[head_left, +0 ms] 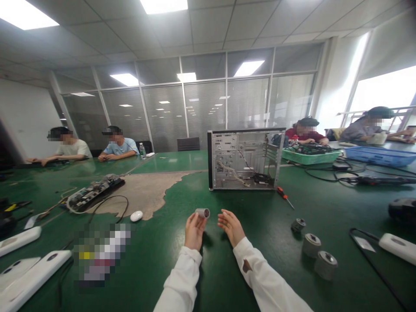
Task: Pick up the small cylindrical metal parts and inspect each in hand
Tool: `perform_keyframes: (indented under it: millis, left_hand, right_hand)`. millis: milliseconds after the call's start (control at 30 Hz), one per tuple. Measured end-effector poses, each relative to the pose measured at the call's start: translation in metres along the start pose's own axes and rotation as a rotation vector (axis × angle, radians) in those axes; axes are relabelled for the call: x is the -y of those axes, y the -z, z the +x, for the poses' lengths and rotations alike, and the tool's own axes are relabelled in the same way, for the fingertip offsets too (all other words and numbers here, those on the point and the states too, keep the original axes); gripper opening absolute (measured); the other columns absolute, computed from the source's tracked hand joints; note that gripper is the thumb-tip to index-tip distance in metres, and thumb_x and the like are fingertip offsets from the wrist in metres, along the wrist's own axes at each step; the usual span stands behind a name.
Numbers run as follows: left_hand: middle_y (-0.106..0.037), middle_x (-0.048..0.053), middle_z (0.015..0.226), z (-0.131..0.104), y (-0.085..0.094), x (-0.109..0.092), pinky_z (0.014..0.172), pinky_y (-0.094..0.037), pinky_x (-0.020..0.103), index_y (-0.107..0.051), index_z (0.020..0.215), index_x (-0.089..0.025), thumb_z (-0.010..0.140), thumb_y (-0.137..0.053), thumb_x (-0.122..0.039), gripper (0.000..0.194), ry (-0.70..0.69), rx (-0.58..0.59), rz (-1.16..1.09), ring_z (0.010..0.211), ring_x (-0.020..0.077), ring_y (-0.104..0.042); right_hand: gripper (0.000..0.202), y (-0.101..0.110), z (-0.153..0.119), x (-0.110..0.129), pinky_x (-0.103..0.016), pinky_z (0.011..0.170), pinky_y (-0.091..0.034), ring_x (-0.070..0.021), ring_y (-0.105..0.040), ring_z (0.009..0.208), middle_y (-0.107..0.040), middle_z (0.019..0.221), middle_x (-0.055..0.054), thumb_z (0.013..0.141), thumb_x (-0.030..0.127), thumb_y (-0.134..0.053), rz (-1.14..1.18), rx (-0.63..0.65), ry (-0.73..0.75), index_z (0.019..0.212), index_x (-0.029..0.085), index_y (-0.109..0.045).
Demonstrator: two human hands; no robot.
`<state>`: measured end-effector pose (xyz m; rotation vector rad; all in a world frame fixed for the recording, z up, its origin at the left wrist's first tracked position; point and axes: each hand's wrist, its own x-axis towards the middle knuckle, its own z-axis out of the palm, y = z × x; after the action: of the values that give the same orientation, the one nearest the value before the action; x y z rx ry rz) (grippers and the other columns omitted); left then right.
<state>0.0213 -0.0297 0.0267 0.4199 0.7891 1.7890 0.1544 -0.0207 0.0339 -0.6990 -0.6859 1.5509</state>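
Note:
My left hand (194, 230) holds a small grey metal cylinder (203, 212) by its side, above the green table (182, 277). To the right of it, my right hand (230, 226) hangs in the air with its fingers slightly bent and apart, holding nothing. Beyond both hands stands an open computer case (245, 160) with loose cables inside. A red and black screwdriver (285, 197) lies by the case's right corner. Further right, three metal cylinders stand on the table: a small dark one (298, 225) and two larger ones (311, 245) (326, 265).
At the left lie an open circuit strip (95, 193), a white mouse-like object (136, 216) and white devices (35, 277). Green (310, 157) and blue (378, 156) baskets stand at the back right, near black cables. Several people sit around the table's far side.

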Motion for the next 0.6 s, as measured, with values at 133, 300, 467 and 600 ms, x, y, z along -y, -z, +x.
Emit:
perform_keyframes:
  millis: [133,300,467,600]
  left_hand:
    - [-0.063,0.008,0.073,0.003,0.003,-0.006,0.062,-0.054,0.023,-0.054,0.074,-0.011,0.077,-0.048,-0.014,0.007,0.164,-0.032,-0.152,0.07,0.0128,-0.062]
    - [-0.062,0.01,0.071,0.002,0.001,-0.009,0.054,-0.054,0.019,-0.055,0.077,-0.007,0.078,-0.044,-0.015,0.014,0.313,-0.07,-0.295,0.066,0.0133,-0.062]
    - [-0.061,0.011,0.072,-0.003,-0.003,-0.011,0.053,-0.052,0.018,-0.055,0.084,-0.005,0.078,-0.044,-0.017,0.017,0.378,0.006,-0.293,0.064,0.013,-0.061]
    - [-0.061,0.006,0.075,-0.006,-0.006,-0.003,0.058,-0.051,0.023,-0.052,0.087,-0.013,0.07,-0.057,-0.021,0.019,0.168,0.13,-0.044,0.064,0.0126,-0.06]
  right_hand:
    - [0.03,0.002,0.001,0.001,-0.023,0.055,-0.045,-0.0128,-0.056,0.065,-0.061,0.07,-0.001,0.055,0.031,-0.068,-0.048,-0.014,-0.026,0.079,0.018,-0.058]
    - [0.031,0.004,0.002,0.001,-0.023,0.053,-0.042,-0.0133,-0.055,0.067,-0.061,0.075,-0.002,0.054,0.034,-0.067,-0.12,-0.015,-0.045,0.08,0.019,-0.059]
    - [0.031,0.004,0.003,0.0,-0.022,0.052,-0.04,-0.0135,-0.055,0.068,-0.061,0.076,-0.002,0.054,0.036,-0.066,-0.157,-0.014,-0.058,0.079,0.019,-0.059]
    - [0.03,0.005,0.004,-0.001,-0.022,0.052,-0.04,-0.014,-0.055,0.069,-0.061,0.078,-0.003,0.054,0.036,-0.066,-0.177,-0.01,-0.064,0.079,0.019,-0.059]
